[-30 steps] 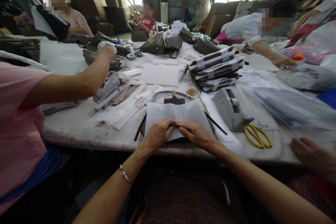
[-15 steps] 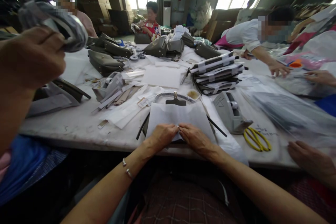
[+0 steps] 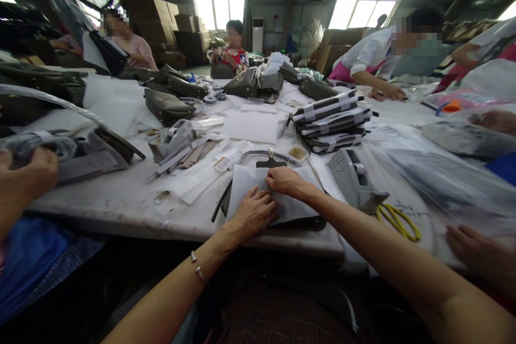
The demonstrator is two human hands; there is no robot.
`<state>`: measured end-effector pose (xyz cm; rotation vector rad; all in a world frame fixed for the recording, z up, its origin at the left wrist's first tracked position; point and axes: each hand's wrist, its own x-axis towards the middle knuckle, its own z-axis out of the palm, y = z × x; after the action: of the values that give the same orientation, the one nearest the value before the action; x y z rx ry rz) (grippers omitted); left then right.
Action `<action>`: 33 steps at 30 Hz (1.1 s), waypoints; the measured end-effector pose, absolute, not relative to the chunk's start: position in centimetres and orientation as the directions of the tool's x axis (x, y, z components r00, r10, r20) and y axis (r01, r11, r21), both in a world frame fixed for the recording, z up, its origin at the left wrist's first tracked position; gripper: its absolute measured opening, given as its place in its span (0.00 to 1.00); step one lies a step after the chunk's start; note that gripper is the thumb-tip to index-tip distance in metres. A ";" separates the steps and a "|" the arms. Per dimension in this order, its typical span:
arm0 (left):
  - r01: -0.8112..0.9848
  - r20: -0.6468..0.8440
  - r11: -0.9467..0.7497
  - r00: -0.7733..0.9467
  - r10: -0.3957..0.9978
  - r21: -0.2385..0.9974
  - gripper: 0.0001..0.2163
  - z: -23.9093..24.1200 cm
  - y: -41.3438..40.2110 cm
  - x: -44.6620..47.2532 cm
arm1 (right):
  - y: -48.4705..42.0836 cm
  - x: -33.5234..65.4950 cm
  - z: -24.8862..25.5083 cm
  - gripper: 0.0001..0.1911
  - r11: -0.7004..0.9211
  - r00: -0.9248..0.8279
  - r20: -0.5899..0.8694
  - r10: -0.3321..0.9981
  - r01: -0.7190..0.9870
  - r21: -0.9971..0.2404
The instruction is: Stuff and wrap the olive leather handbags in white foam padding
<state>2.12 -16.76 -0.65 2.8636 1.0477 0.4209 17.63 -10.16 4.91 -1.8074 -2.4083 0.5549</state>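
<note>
Our left hand point(image 3: 256, 212) lies flat and open on a white sheet of paper point(image 3: 245, 185), holding nothing. Our right hand point(image 3: 284, 180) rests curled on the sheet's far part, and we cannot tell whether it pinches the paper. The sheet covers a dark bag point(image 3: 306, 223) at the near edge of the table point(image 3: 121, 199). We read no writing; a scrawl on the tape dispenser point(image 3: 355, 177) is illegible. Half a second ago both hands met at the sheet's near edge. The bag lies crosswise, its clasp point(image 3: 271, 161) pointing away from us.
</note>
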 end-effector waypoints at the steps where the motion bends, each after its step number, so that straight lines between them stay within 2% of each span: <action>1: 0.627 0.234 -0.760 0.724 0.649 0.169 0.08 -0.7 -16.8 2.1 | -10.5 17.4 4.1 0.11 0.245 -0.287 -0.088 0.954 0.913 -0.325; 3: 0.654 0.206 -0.714 0.685 0.699 0.250 0.10 -0.5 -16.8 2.1 | -11.3 17.5 2.4 0.12 0.262 -0.273 0.012 0.962 0.910 -0.322; 6: 0.705 0.072 -0.586 0.613 0.787 0.399 0.12 1.1 -15.8 2.0 | -12.1 18.2 0.3 0.10 0.305 -0.275 0.134 0.952 0.898 -0.318; 9: 0.701 -0.058 -0.562 0.647 0.761 0.439 0.09 3.5 -13.3 2.5 | -12.0 18.8 -0.7 0.10 0.335 -0.274 0.233 0.933 0.897 -0.287; 12: 0.682 -0.087 -0.613 0.694 0.715 0.400 0.05 4.8 -11.0 3.9 | -11.8 19.0 -0.7 0.12 0.313 -0.264 0.211 0.941 0.918 -0.245; 14: 0.724 -0.074 -0.603 0.658 0.749 0.335 0.04 4.6 -10.5 5.0 | -11.8 19.0 -0.6 0.13 0.284 -0.249 0.180 0.952 0.936 -0.206; 18: 0.838 0.055 -0.511 0.510 0.858 0.191 0.12 2.3 -11.9 6.1 | -12.0 18.9 -0.6 0.14 0.218 -0.195 0.154 0.969 0.965 -0.148; 20: 0.864 0.119 -0.479 0.465 0.877 0.154 0.12 1.0 -12.7 5.8 | -11.9 19.0 -0.6 0.15 0.205 -0.182 0.154 0.971 0.968 -0.147; 25: 0.889 0.297 -0.435 0.381 0.876 0.141 0.10 -0.9 -12.5 4.5 | -11.2 19.4 -0.1 0.21 0.186 -0.173 0.105 0.979 0.974 -0.131; 33: 0.936 0.243 -0.327 0.290 0.926 0.132 0.18 -1.0 -10.9 4.1 | -9.8 20.3 0.5 0.30 0.183 -0.191 -0.031 0.981 0.968 -0.169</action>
<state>4.05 -10.89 -1.04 2.5510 1.8423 0.4392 20.31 -9.82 0.53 -1.9421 -2.3504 0.2309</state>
